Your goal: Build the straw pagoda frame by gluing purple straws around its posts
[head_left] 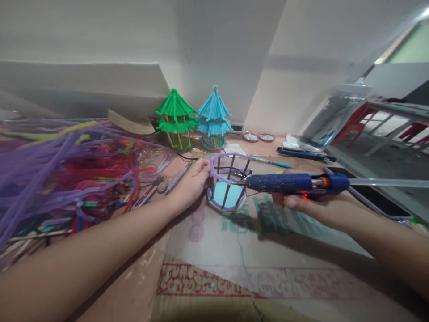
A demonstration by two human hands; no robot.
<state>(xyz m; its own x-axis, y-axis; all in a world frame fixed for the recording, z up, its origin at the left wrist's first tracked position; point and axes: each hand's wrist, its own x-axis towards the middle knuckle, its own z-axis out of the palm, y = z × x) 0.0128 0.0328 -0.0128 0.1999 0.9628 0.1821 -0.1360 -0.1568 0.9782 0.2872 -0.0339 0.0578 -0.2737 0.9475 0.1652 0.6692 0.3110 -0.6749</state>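
My left hand (pixel 199 176) is closed on the left side of a small pavilion frame (pixel 228 203), which has dark posts, a purple pipe-cleaner ring on top and a light blue base. My right hand (pixel 311 208) grips a blue hot glue gun (pixel 281 184) from below, with a clear glue stick (pixel 385 182) poking out of its back. The gun's nozzle meets or nearly touches the purple ring at its near side; I cannot tell which. A small red light glows beneath the gun.
Green (pixel 176 118) and blue (pixel 214 116) pipe-cleaner pavilions stand against the wall. Loose pipe cleaners (pixel 67 165) heap at left. Behind the frame lie a pen (pixel 271 162) and a dark utility knife (pixel 304 154). A phone (pixel 372 194) and clear bottle (pixel 330 118) are at right.
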